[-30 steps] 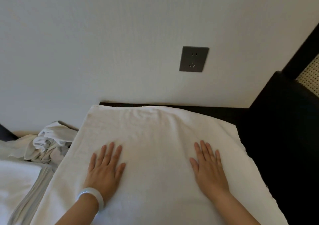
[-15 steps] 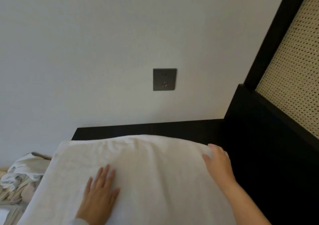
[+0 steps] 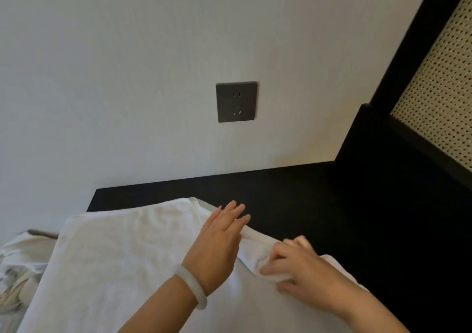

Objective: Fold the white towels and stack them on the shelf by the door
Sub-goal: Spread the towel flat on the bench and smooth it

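Left fingers [image 3: 236, 209] first: straight and close together, laid flat on the white towel [image 3: 122, 256], almost straight below the wall socket [image 3: 236, 102], with the tips reaching just past the cloth's edge over the black tabletop [image 3: 293, 192]. Behind them the left hand [image 3: 217, 246] lies palm down on the cloth, and a pale bracelet [image 3: 194, 289] sits on the wrist.

Over to the right fingers [image 3: 277, 258], below the socket and a little to its right: they are curled, pinching a bunched fold of the towel's edge. There is motion blur here, so exactly how many fingers have the cloth I cannot tell. The right hand [image 3: 306, 272] sits just beside the left, the two close but not touching, and the forearm runs off the bottom of the view.

The towel itself is spread across the black tabletop, below the socket and mostly to its left, with one layer lapped over another at the far edge. The tabletop's back edge meets the pale wall [image 3: 102, 51] under the socket.

Far below and left of the socket, a crumpled heap of pale linen [image 3: 18, 269] lies beside the towel. Up to the socket's right stands a dark-framed woven cane panel [image 3: 439, 77].
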Demonstrator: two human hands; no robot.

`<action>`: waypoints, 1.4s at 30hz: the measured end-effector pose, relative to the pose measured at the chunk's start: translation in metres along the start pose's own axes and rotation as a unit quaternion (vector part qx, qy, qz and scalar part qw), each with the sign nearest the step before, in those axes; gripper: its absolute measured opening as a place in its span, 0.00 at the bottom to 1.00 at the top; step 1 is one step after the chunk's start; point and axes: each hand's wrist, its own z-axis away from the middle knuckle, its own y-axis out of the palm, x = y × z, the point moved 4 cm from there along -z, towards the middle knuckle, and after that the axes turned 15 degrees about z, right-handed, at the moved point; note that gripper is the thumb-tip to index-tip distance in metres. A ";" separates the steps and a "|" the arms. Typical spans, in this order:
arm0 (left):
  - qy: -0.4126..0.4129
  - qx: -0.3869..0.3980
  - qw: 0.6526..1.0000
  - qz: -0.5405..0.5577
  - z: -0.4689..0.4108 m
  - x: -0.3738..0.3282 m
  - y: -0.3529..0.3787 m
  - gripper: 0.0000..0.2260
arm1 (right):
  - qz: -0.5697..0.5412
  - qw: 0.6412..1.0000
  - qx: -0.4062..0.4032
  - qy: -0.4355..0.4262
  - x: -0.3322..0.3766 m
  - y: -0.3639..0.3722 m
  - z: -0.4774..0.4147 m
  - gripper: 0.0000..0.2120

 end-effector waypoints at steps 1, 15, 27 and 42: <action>-0.017 0.017 1.000 0.004 0.001 0.005 0.006 0.22 | -0.071 0.997 0.013 0.022 -0.002 -0.002 0.004 0.08; -0.082 0.014 0.996 0.014 0.033 0.027 0.036 0.22 | -0.032 0.959 -0.010 0.281 0.007 -0.021 0.000 0.23; -0.116 -0.023 0.989 -0.088 0.038 0.069 0.040 0.23 | -0.146 0.895 -0.237 0.348 -0.133 -0.096 -0.054 0.10; -0.060 -0.025 0.990 -0.122 -0.003 0.102 0.048 0.28 | -0.151 0.868 -0.200 0.428 -0.186 -0.050 -0.084 0.08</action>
